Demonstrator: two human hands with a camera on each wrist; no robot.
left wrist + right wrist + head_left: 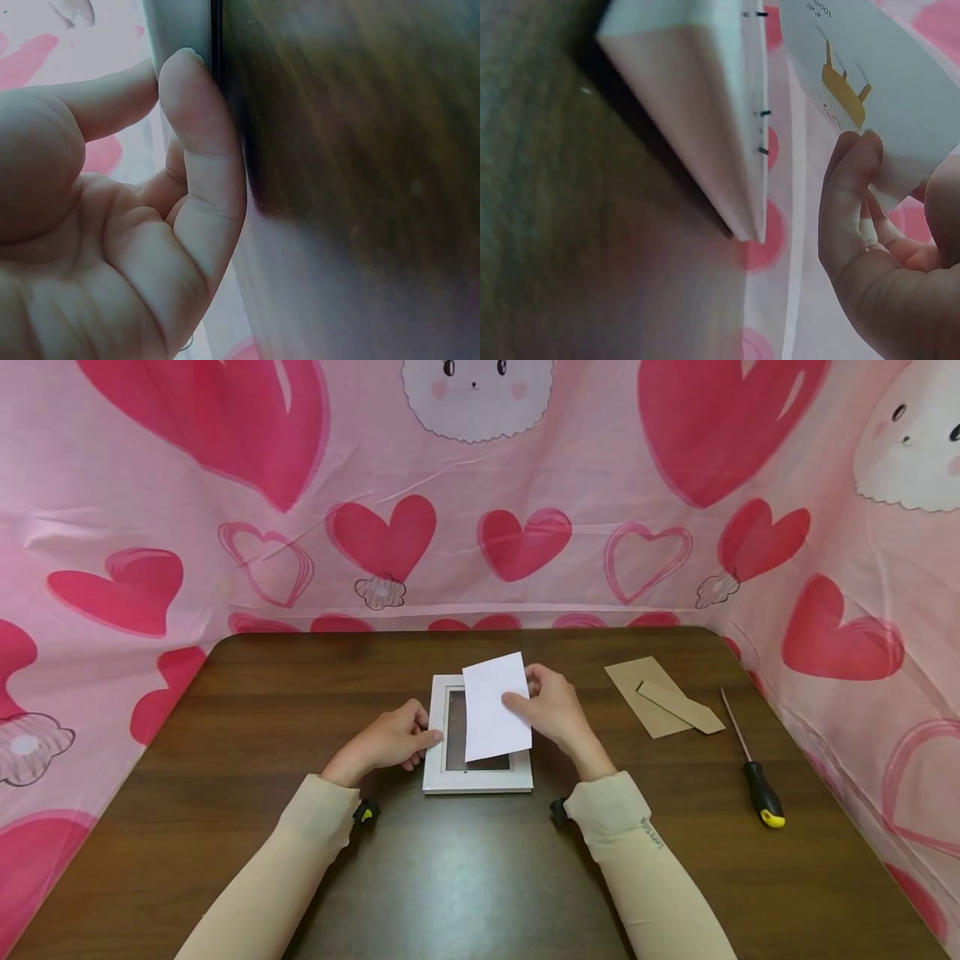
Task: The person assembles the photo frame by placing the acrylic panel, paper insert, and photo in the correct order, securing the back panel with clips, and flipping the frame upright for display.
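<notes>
A white picture frame (437,735) lies on the table, its opening partly covered from above by a white paper sheet (491,710). My left hand (390,737) grips the frame's left edge, thumb on top and fingers curled against the side. In the left wrist view, the fingertips of the left hand (202,157) touch that edge. My right hand (558,710) pinches the sheet by its right edge, tilted over the frame. The underside of the sheet (900,97) carries a yellow-brown drawing and small print in the right wrist view. Small dark tabs show along the frame's inner edge (754,112).
Right of the frame, a brown backing board (630,681) lies under a narrow brown strut piece (678,706). Farther right is a screwdriver (761,789) with a black and yellow handle. A pink heart-patterned cloth (450,468) hangs behind the brown table (262,693).
</notes>
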